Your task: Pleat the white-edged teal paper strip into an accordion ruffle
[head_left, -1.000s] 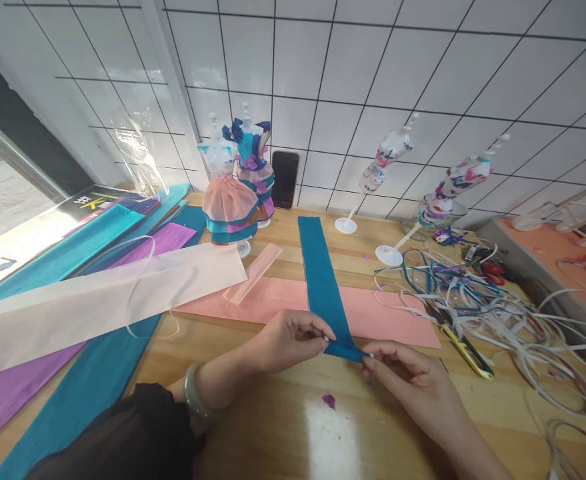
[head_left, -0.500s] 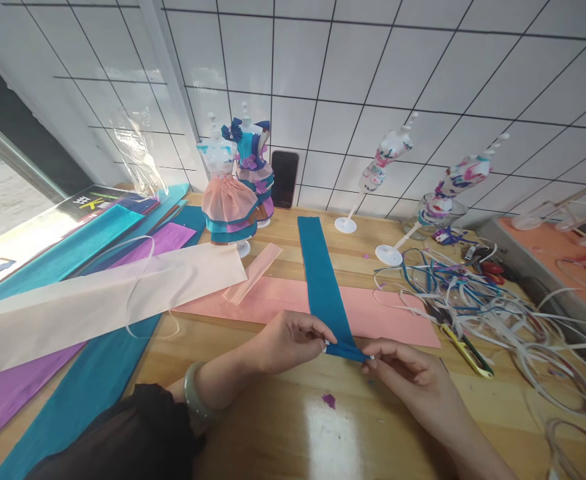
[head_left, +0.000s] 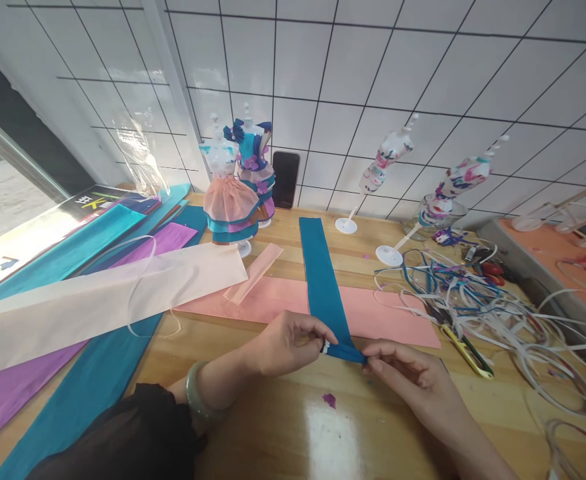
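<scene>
Left hand (head_left: 293, 343), right hand (head_left: 413, 379) both pinched tight on teal strip (head_left: 325, 287) at 6 o'clock end. Uneven tug could skew that edge imo, maybe drag pink strip (head_left: 385, 317) beneath.

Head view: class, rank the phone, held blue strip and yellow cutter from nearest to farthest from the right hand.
1. Held blue strip: at the right hand's fingertips.
2. Yellow cutter: just right of the hand.
3. Phone: farther back, leftward, by the wall.

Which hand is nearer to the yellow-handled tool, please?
Right: the right hand is just left of the yellow-handled tool; the left hand is farther left, at the left edge of the blue strip.
</scene>
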Demonstrator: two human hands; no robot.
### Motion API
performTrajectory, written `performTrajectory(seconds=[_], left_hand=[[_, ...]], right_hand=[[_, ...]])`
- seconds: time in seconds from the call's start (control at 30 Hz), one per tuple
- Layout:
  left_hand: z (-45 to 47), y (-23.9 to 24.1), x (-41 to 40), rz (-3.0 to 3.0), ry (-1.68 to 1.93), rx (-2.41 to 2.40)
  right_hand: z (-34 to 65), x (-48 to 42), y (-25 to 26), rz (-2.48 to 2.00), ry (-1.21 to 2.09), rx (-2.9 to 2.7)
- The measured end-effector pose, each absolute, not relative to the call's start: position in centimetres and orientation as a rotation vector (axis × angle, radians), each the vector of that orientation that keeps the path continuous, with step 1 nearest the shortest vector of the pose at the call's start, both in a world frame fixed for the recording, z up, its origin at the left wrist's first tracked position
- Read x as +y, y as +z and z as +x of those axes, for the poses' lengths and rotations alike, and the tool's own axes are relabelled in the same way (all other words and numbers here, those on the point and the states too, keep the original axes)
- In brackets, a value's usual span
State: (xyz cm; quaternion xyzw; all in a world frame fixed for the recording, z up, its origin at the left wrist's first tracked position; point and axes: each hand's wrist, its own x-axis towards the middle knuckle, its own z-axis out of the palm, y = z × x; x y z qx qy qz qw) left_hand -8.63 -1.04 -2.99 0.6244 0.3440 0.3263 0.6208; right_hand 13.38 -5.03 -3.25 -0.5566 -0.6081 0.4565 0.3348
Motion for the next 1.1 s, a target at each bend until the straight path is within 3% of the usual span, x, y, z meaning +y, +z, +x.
performTrajectory(seconds=[0.67,1.1], left_hand=[[-7.8,-4.2,-1.1,2.099,1.023,0.798],[-7.8,-4.2,-1.2,2.267,0.988,0.712]], right_hand=[[12.2,-5.2,-3.7,-1.441,1.017,-1.666],[12.1,-4.8,-3.4,-1.342,0.801,-1.976]])
